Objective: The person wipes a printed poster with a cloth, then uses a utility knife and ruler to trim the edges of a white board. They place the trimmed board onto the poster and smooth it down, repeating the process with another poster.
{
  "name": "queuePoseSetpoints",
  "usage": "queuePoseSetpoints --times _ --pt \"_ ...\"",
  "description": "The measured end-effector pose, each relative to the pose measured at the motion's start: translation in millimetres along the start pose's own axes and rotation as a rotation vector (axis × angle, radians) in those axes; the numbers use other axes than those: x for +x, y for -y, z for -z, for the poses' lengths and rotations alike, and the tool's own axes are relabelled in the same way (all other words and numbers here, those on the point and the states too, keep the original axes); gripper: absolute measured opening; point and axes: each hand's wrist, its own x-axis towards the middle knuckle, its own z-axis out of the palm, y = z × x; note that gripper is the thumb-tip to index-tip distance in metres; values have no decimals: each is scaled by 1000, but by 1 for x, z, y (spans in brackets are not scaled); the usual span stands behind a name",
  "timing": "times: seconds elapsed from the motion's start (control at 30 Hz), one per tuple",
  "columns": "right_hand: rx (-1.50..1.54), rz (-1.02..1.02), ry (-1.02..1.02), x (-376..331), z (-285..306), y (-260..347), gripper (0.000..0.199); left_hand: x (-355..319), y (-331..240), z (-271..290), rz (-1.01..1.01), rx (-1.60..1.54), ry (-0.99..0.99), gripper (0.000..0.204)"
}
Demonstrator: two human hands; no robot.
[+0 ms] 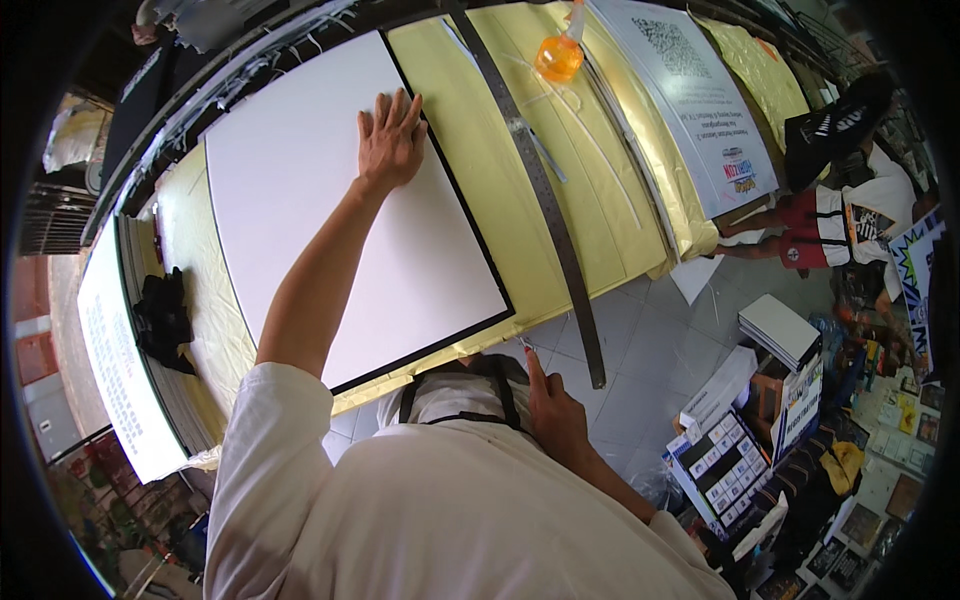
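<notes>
Head view: a large white board with a thin black edge is being held flat on the yellow-covered worktop. It is being pressed by the left hand, fingers spread wide, near the board's one o'clock edge. At the board's five o'clock corner, the right hand is being closed around a small blade-like tool, so trimming appears underway, judging by the pose. A long metal ruler is lying unused at three o'clock.
</notes>
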Motion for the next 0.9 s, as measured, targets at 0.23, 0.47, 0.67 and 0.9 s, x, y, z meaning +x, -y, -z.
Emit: queuePoseSetpoints --times 0.23,0.47,0.67,0.9 --pt "250 44 -270 2 15 -6 65 -11 -19 18 457 127 113 99" --pt "366 -7 -407 18 24 -9 62 -77 -12 57 179 79 261 107" --pt "369 56 -492 33 29 1 58 -168 3 103 -184 32 331 111" --pt "305 45 -424 39 26 13 58 -240 10 161 -574 -80 526 112"
